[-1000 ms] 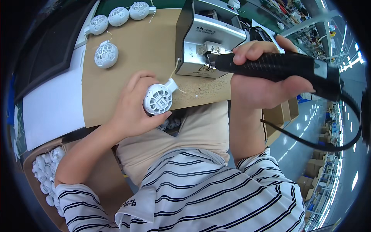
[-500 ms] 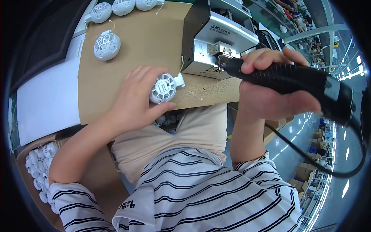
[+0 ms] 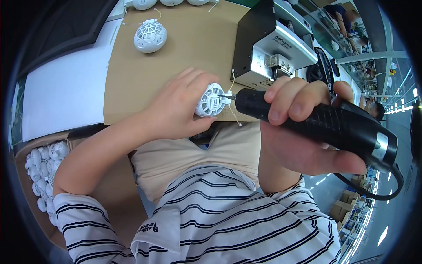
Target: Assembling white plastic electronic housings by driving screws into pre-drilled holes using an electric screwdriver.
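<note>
Left hand has its fingers and thumb wrapped round a white ball, right over the near edge of the desk, vented face showing. Right hand is gripping a chunky black power screwdriver, its thin bit up at the ball's face; can't really tell if it's touching. Another white ball sits alone toward the far edge, and a metal machine stands over on the right side. Cardboard box of similar balls is off the near left corner.
</note>
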Demonstrator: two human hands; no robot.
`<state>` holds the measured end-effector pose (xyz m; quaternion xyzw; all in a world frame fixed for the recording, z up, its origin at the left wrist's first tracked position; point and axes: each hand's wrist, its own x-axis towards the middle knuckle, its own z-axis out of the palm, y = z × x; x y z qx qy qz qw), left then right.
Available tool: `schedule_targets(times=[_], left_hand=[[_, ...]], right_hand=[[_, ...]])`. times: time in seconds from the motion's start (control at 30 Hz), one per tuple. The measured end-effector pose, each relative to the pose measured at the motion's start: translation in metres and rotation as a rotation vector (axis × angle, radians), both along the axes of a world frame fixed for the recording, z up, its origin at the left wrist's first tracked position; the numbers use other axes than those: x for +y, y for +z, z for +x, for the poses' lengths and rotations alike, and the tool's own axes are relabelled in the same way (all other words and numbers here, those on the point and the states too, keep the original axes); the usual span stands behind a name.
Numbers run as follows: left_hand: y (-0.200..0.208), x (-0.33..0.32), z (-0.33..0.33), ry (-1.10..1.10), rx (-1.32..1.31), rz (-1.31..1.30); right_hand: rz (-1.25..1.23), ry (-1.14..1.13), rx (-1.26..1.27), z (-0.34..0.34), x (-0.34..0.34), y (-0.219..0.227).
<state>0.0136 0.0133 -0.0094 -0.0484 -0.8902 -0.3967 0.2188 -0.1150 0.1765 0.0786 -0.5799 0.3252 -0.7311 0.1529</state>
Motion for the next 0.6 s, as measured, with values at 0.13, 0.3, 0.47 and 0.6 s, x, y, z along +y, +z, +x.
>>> schedule_targets(times=[0.13, 0.3, 0.47, 0.6], left_hand=[[-0.0014, 0.0003, 0.0006, 0.01, 0.0, -0.006], [-0.0008, 0.0008, -0.0001, 0.016, -0.003, -0.009], [-0.0024, 0.0002, -0.0009, 0.018, -0.023, -0.008], [-0.0025, 0.0004, -0.0026, 0.003, -0.003, 0.0]], right_hand=[[0.011, 0.0, -0.01, 0.0016, -0.0023, -0.0018], [-0.008, -0.033, -0.013, 0.0066, -0.003, -0.0033], [0.001, -0.047, -0.006, 0.005, -0.0056, -0.0045], [0.029, -0.015, 0.019, -0.0006, -0.0054, -0.0025]])
